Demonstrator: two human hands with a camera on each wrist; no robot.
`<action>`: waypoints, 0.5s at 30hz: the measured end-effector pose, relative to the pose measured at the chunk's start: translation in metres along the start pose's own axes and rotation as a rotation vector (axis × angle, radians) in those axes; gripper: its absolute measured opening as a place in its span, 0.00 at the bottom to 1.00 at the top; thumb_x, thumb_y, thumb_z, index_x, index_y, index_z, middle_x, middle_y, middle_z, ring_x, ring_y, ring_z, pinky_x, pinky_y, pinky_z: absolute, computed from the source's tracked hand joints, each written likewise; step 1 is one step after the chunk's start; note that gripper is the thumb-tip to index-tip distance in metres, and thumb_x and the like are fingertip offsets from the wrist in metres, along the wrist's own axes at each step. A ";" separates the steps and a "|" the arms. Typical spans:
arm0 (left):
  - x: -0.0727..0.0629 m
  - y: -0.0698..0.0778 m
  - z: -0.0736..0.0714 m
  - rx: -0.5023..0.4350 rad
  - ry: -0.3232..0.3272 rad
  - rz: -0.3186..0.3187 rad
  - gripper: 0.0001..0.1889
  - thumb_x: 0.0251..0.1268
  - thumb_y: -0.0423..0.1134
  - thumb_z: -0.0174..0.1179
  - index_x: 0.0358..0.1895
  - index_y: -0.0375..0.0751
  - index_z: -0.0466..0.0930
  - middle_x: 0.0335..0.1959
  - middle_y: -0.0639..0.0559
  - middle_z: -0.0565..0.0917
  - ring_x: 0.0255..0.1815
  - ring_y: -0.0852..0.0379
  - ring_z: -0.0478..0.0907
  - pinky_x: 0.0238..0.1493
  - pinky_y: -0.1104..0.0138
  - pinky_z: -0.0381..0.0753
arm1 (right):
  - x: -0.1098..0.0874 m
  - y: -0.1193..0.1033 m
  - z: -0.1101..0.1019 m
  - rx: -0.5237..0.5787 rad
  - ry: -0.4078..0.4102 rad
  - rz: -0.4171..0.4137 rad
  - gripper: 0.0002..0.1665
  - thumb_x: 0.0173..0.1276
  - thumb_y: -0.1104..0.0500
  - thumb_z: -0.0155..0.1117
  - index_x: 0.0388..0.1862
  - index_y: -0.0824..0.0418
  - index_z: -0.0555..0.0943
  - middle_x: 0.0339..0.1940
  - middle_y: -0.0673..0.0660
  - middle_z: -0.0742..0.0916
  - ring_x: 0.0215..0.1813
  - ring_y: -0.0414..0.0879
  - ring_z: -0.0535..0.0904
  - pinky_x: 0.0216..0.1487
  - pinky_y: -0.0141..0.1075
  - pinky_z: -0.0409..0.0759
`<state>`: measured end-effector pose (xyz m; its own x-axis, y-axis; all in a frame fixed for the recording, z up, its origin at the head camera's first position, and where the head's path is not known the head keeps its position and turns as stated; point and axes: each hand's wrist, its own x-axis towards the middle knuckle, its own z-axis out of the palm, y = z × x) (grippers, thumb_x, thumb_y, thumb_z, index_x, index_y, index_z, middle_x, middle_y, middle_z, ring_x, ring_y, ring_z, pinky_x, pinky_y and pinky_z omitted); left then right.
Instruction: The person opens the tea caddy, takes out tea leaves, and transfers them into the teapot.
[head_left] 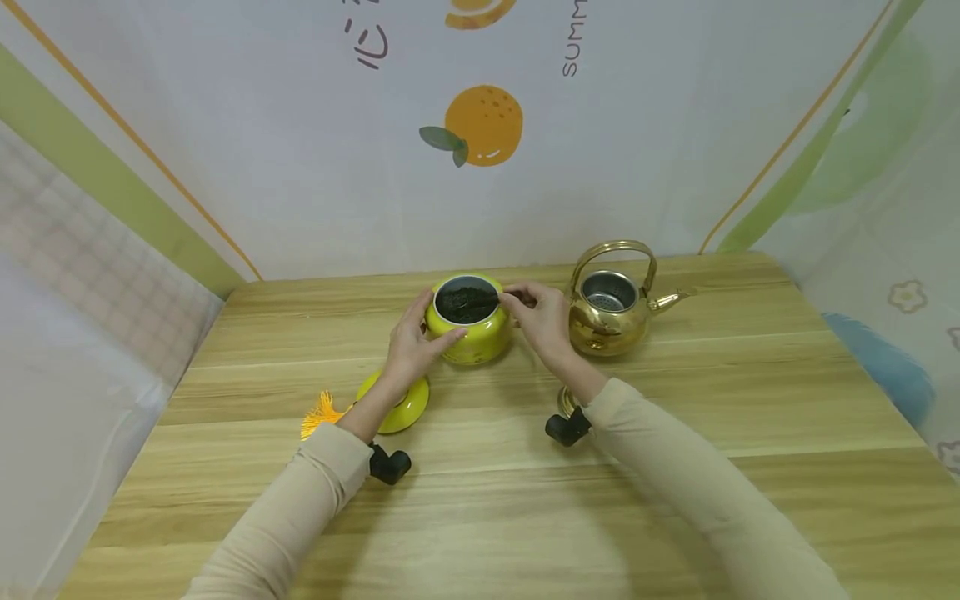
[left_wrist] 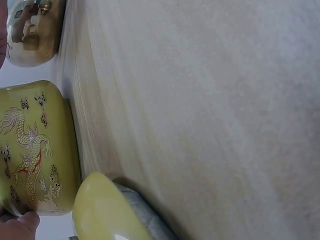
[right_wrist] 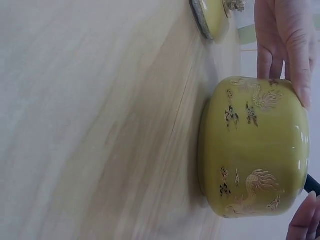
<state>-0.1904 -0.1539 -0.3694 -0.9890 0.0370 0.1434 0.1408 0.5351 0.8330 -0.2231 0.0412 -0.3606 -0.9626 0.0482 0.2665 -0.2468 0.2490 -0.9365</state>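
Note:
A round yellow tea jar (head_left: 476,343) with a dragon pattern stands on the table, its lid off and dark tea leaves (head_left: 461,307) inside. My left hand (head_left: 411,343) holds the jar from the left, thumb at the front of the rim and fingers around the side. In the right wrist view that thumb (right_wrist: 299,65) lies along the jar's upper wall. My right hand (head_left: 546,323) pinches a dark tea scoop (right_wrist: 312,185) at the jar's right rim. The scoop's far end is down among the leaves, where it blends in with them.
A gold teapot (head_left: 609,333) stands uncovered at the right, its strainer showing. Partly behind my right wrist lies a small gold lid (head_left: 566,402). The yellow jar lid (head_left: 408,410) with an orange tassel (head_left: 322,414) lies beneath my left forearm. A printed cloth (head_left: 337,167) hangs behind the table.

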 end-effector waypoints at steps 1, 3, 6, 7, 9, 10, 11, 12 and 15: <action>0.000 0.000 0.000 -0.001 0.001 0.001 0.43 0.58 0.46 0.65 0.72 0.35 0.52 0.74 0.43 0.54 0.74 0.49 0.54 0.69 0.60 0.64 | -0.001 0.000 -0.001 0.005 0.003 0.001 0.10 0.62 0.61 0.66 0.39 0.68 0.85 0.29 0.64 0.86 0.30 0.64 0.81 0.33 0.49 0.83; 0.000 0.000 0.000 -0.003 0.000 0.001 0.44 0.58 0.46 0.66 0.72 0.35 0.52 0.74 0.43 0.54 0.74 0.48 0.54 0.69 0.60 0.64 | -0.002 -0.001 -0.003 0.015 0.010 0.001 0.10 0.62 0.61 0.66 0.38 0.67 0.85 0.29 0.64 0.86 0.31 0.65 0.81 0.33 0.50 0.83; 0.000 0.000 0.000 -0.006 0.001 0.004 0.44 0.58 0.46 0.66 0.73 0.35 0.51 0.74 0.44 0.54 0.73 0.49 0.54 0.69 0.60 0.64 | -0.003 -0.001 -0.007 0.036 0.014 0.001 0.10 0.62 0.62 0.66 0.38 0.67 0.85 0.29 0.65 0.86 0.28 0.57 0.81 0.31 0.45 0.84; 0.000 0.000 0.000 -0.006 0.003 0.005 0.44 0.58 0.46 0.66 0.73 0.35 0.52 0.74 0.44 0.54 0.73 0.49 0.54 0.69 0.60 0.64 | -0.004 -0.002 -0.008 0.043 0.013 -0.002 0.10 0.62 0.62 0.66 0.38 0.68 0.85 0.30 0.65 0.86 0.27 0.53 0.81 0.30 0.43 0.84; 0.001 0.000 0.000 0.001 0.006 0.006 0.44 0.57 0.46 0.66 0.72 0.35 0.52 0.74 0.44 0.55 0.73 0.48 0.55 0.68 0.60 0.65 | -0.005 -0.002 -0.010 0.064 0.012 -0.008 0.10 0.62 0.62 0.66 0.39 0.68 0.85 0.30 0.66 0.86 0.24 0.44 0.79 0.28 0.38 0.84; 0.001 -0.001 0.000 0.004 0.006 0.010 0.44 0.57 0.45 0.66 0.72 0.34 0.52 0.74 0.43 0.55 0.73 0.48 0.55 0.68 0.59 0.65 | -0.005 -0.002 -0.011 0.073 0.011 -0.012 0.10 0.62 0.62 0.66 0.39 0.69 0.85 0.30 0.66 0.86 0.24 0.41 0.78 0.27 0.35 0.84; 0.001 -0.001 0.000 0.006 0.007 0.013 0.44 0.57 0.45 0.67 0.72 0.34 0.52 0.74 0.42 0.55 0.73 0.48 0.55 0.68 0.59 0.65 | -0.006 -0.002 -0.012 0.080 0.012 -0.015 0.10 0.62 0.62 0.66 0.38 0.69 0.85 0.29 0.65 0.86 0.23 0.38 0.78 0.26 0.33 0.83; 0.001 -0.001 0.000 0.008 0.009 0.014 0.44 0.57 0.45 0.67 0.72 0.33 0.52 0.74 0.42 0.55 0.73 0.47 0.55 0.68 0.59 0.65 | -0.006 -0.002 -0.013 0.089 0.013 -0.020 0.10 0.62 0.62 0.66 0.38 0.69 0.85 0.29 0.65 0.86 0.23 0.37 0.77 0.26 0.31 0.83; 0.001 -0.001 0.000 0.010 0.011 0.014 0.44 0.57 0.45 0.67 0.72 0.33 0.52 0.74 0.41 0.55 0.73 0.47 0.56 0.68 0.59 0.65 | -0.008 -0.003 -0.016 0.119 0.017 -0.035 0.11 0.62 0.62 0.66 0.38 0.70 0.84 0.27 0.61 0.85 0.24 0.40 0.78 0.25 0.29 0.82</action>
<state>-0.1914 -0.1543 -0.3703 -0.9864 0.0355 0.1606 0.1540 0.5428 0.8256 -0.2132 0.0554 -0.3558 -0.9516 0.0579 0.3020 -0.2923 0.1347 -0.9468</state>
